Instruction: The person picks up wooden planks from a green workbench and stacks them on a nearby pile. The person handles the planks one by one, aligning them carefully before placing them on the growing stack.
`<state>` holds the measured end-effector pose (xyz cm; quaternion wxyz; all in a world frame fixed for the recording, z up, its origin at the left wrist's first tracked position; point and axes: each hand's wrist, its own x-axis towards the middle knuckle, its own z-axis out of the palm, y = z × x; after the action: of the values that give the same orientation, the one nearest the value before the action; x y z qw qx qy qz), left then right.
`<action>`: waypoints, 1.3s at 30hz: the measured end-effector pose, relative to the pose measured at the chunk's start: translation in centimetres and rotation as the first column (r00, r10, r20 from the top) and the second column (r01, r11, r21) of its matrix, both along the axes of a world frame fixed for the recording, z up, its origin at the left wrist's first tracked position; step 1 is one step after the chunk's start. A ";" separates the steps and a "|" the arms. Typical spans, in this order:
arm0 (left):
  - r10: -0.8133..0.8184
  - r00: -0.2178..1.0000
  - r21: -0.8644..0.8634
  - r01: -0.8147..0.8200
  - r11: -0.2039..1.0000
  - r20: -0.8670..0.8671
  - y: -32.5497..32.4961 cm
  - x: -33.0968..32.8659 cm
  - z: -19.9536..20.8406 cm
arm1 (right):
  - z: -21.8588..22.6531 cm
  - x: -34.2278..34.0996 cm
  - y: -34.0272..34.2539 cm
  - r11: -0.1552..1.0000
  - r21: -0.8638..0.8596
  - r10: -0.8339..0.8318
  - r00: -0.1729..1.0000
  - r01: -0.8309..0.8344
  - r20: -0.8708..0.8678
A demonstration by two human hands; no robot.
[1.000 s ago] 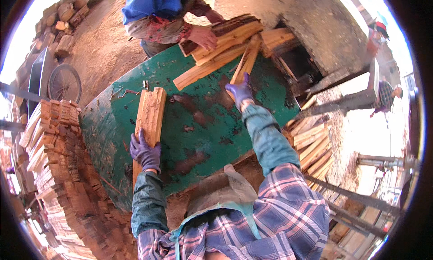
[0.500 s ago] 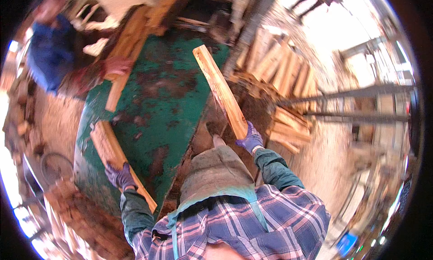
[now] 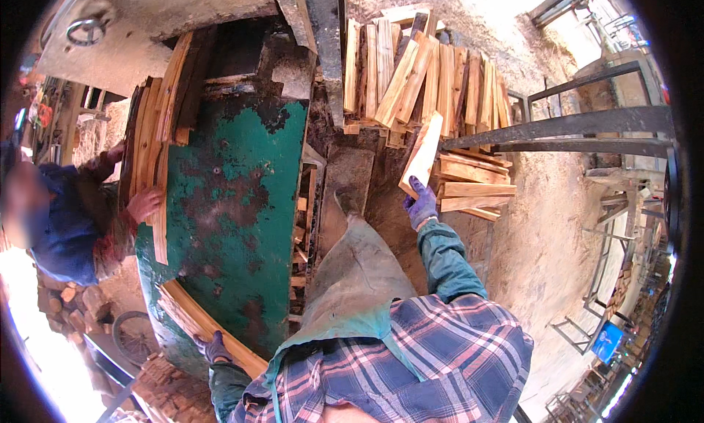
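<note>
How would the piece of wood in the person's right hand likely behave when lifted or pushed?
The piece of wood is probably stiff: it looks straight, with no visible bend. It seems light enough to manage one-handed, though the right hand grips it near one end, so the far end may dip. Its flat face and straight edges suggest sliding rather than rolling.

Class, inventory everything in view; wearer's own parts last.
table: one, green, left
left plank: one, tan, lower left
right plank: one, pale, centre right
stacked planks: many, tan, upper right
table wood: several, brown, upper left
co-worker: one, blue top, left
spoked wheel: one, dark, lower left
logs: several, brown, lower left
metal bars: several, dark, right
apron: one, grey, lower centre
left hand: one, purple, on left plank
right hand: one, purple, on right plank
</note>
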<state>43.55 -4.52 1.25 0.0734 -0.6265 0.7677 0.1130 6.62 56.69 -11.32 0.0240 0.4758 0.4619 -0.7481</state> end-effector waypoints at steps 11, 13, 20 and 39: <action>0.169 0.983 0.231 -0.150 0.961 -0.067 -5.4 2.9 -5.3 | 11.5 -13.1 -0.7 0.872 -0.490 0.073 0.992 -0.015 0.099; 0.132 0.991 0.158 -0.132 0.979 0.011 -4.1 3.9 -6.2 | 12.8 -18.2 -0.4 0.908 -0.416 -0.009 0.994 0.056 0.113; 0.082 0.978 0.033 -0.090 0.995 0.189 -3.1 2.5 -5.3 | 7.4 -21.1 8.8 0.830 -0.532 -0.088 0.982 0.166 0.169; 0.213 0.900 -0.070 -0.202 0.977 0.380 0.0 -1.5 -4.0 | 12.2 -8.3 6.6 0.855 0.336 0.311 0.909 -0.395 0.277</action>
<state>42.07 -4.49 -2.73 0.2013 -0.7155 0.6688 -0.0161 -1.64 63.27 0.93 0.1170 0.4546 0.6742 -0.5702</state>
